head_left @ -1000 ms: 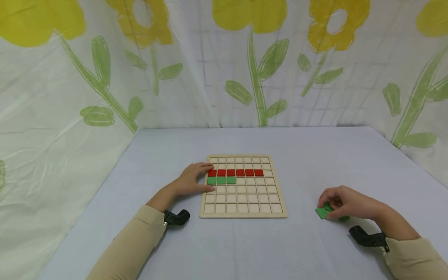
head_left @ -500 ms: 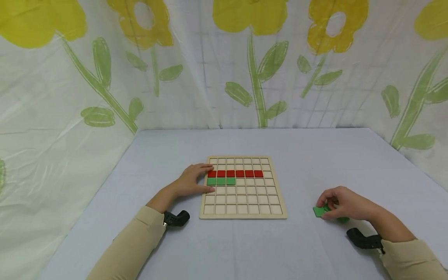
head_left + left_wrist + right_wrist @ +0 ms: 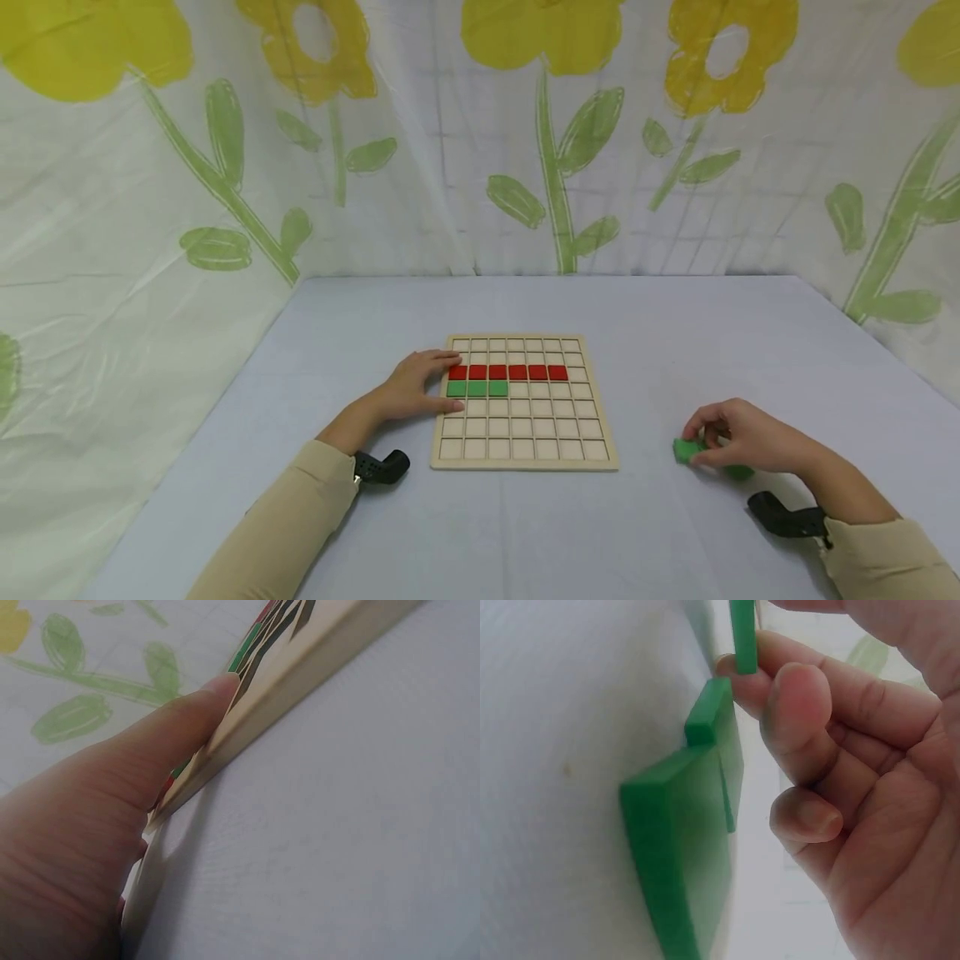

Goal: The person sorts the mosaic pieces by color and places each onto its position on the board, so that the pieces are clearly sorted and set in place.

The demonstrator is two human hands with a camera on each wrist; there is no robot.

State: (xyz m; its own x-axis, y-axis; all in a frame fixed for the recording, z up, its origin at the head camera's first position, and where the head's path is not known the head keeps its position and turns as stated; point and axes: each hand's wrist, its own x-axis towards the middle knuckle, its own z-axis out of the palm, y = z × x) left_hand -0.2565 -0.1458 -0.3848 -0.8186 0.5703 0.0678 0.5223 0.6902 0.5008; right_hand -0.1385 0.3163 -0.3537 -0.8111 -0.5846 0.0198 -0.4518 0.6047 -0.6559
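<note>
A wooden grid board (image 3: 525, 448) lies on the table, with a row of several red tiles (image 3: 517, 372) and three green tiles (image 3: 477, 389) in the row below. My left hand (image 3: 411, 385) rests on the board's left edge, fingers and thumb extended over its rim; in the left wrist view the thumb (image 3: 187, 716) lies along the frame. To the right of the board, my right hand (image 3: 753, 435) pinches a green tile (image 3: 744, 637) between thumb and fingertips. Under that hand, more green tiles (image 3: 697, 847) lie loose and overlapping on the table.
A pale cloth covers the table (image 3: 525, 533). Behind it hangs a white curtain (image 3: 450, 167) painted with yellow flowers. Each wrist carries a black camera mount, the left one (image 3: 382, 467) near the board's front left corner.
At the right hand's fingertips the green tile has shifted slightly left and no longer lies as flat. The left hand and the board stay put; the head view shifts a little.
</note>
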